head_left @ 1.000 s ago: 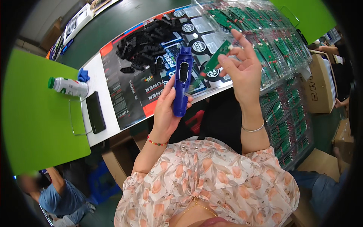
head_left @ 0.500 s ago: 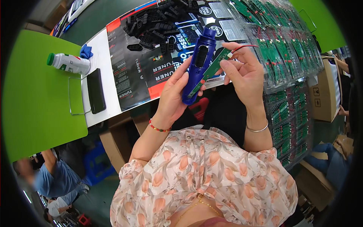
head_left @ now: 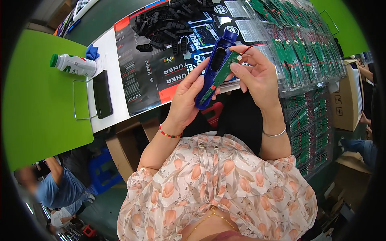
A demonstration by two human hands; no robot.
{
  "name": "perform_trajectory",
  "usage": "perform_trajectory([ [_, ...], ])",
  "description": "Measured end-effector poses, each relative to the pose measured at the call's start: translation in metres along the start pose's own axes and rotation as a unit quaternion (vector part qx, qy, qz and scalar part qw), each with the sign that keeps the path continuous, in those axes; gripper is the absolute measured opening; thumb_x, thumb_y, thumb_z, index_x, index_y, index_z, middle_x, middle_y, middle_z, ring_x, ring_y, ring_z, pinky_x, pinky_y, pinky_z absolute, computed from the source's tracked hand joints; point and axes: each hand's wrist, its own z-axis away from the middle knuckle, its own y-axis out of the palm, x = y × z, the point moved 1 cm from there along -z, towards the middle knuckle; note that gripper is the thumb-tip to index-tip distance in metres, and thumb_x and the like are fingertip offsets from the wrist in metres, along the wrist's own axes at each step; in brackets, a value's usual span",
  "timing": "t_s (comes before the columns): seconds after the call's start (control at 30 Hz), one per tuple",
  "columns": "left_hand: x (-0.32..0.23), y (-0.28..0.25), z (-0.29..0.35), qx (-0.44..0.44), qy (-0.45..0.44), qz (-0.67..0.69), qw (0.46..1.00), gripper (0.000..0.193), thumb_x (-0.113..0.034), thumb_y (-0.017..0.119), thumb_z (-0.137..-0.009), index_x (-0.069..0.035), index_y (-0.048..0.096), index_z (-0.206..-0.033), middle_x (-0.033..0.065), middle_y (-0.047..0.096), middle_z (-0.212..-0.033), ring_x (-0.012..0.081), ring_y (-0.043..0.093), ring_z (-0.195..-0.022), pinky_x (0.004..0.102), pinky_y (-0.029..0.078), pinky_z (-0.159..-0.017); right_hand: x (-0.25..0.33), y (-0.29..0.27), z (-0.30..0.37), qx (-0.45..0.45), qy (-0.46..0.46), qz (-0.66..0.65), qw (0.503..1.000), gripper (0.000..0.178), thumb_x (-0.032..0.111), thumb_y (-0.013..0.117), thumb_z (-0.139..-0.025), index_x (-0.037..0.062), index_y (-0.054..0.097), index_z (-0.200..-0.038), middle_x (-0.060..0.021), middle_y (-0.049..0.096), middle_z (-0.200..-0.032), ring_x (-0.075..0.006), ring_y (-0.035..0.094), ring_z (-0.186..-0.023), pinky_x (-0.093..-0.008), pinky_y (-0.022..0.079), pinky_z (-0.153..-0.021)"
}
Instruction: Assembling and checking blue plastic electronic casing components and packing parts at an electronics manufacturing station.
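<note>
I see white lettering (head_left: 176, 77) on the dark printed sheet (head_left: 136, 78); my left hand (head_left: 186, 95) grips the tilted blue casing (head_left: 209, 75), my right hand (head_left: 258, 80) pinches the green circuit board (head_left: 220, 77) along it.

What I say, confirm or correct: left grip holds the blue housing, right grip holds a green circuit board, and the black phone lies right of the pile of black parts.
One error: the head view shows the black phone left of the pile of black parts. The left grip does hold the blue housing, the right grip the green circuit board.
</note>
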Motion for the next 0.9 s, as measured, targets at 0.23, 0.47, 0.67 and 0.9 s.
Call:
perform_trajectory([
  [0.23, 0.0, -0.006, 0.001, 0.013, -0.004, -0.001, 1.0, 0.051, -0.017, 0.049, -0.106, -0.008, 0.036, -0.155, 0.0142, 0.064, -0.122, 0.0201, 0.066, -0.092, 0.0319, 0.057, -0.079, -0.006, 0.005, -0.003, -0.007, -0.009, -0.013, 1.0, 0.028, 0.001, 0.065, -0.095, -0.0031, 0.062, -0.122, -0.0015, 0.064, -0.086, -0.0075, 0.069, -0.072, -0.0158, 0.046, -0.053],
  [0.47, -0.001, -0.004, 0.004, 0.002, -0.017, 0.003, 1.0, 0.051, -0.019, 0.047, -0.107, -0.008, 0.036, -0.155, 0.0226, 0.064, -0.122, 0.0194, 0.066, -0.09, 0.0305, 0.055, -0.078, -0.006, 0.011, -0.001, -0.016, 0.017, 0.0, 1.0, 0.034, 0.001, 0.067, -0.093, -0.004, 0.063, -0.126, 0.0008, 0.062, -0.078, -0.0037, 0.061, -0.064, -0.0166, 0.047, -0.057],
  [0.67, -0.005, -0.001, 0.009, -0.015, -0.011, -0.013, 1.0, 0.049, -0.017, 0.05, -0.106, -0.008, 0.04, -0.153, 0.0152, 0.067, -0.117, 0.0136, 0.066, -0.086, 0.0265, 0.055, -0.074, -0.014, 0.022, 0.001, -0.051, -0.001, 0.077, 0.996, 0.04, 0.0, 0.069, -0.09, -0.002, 0.063, -0.129, 0.0014, 0.06, -0.069, -0.0026, 0.057, -0.057, -0.0174, 0.045, -0.052],
  [0.9, -0.003, 0.005, 0.009, -0.028, 0.06, -0.121, 0.99, 0.057, -0.006, 0.06, -0.099, -0.003, 0.039, -0.152, 0.0081, 0.067, -0.105, 0.0123, 0.065, -0.082, 0.0246, 0.053, -0.068, -0.024, 0.032, 0.005, -0.098, -0.072, 0.092, 0.988, 0.062, -0.003, 0.069, -0.087, 0.0056, 0.049, -0.145, 0.0024, 0.057, -0.065, -0.0018, 0.053, -0.056, -0.0182, 0.043, -0.052],
])
